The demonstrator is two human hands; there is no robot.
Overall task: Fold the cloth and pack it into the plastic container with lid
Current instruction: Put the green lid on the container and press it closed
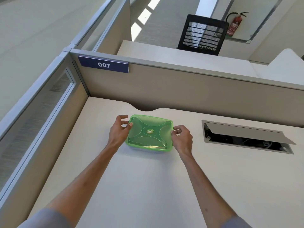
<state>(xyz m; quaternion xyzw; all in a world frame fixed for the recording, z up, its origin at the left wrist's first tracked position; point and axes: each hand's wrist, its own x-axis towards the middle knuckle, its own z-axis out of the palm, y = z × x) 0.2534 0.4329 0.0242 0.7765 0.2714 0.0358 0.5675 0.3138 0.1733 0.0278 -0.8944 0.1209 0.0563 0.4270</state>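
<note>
Translucent green lid (148, 131) sat on the rectangular container; left hand (118, 132) and right hand (182, 137) pinched its short edges, smooth desk (148, 186) bare around.

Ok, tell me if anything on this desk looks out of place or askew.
Only one thing: the cable hatch set into the desk, right of the green container, has its flap propped open, showing dark wiring space below. The container's lid sits flat and even between both hands. No cloth is visible.
</note>
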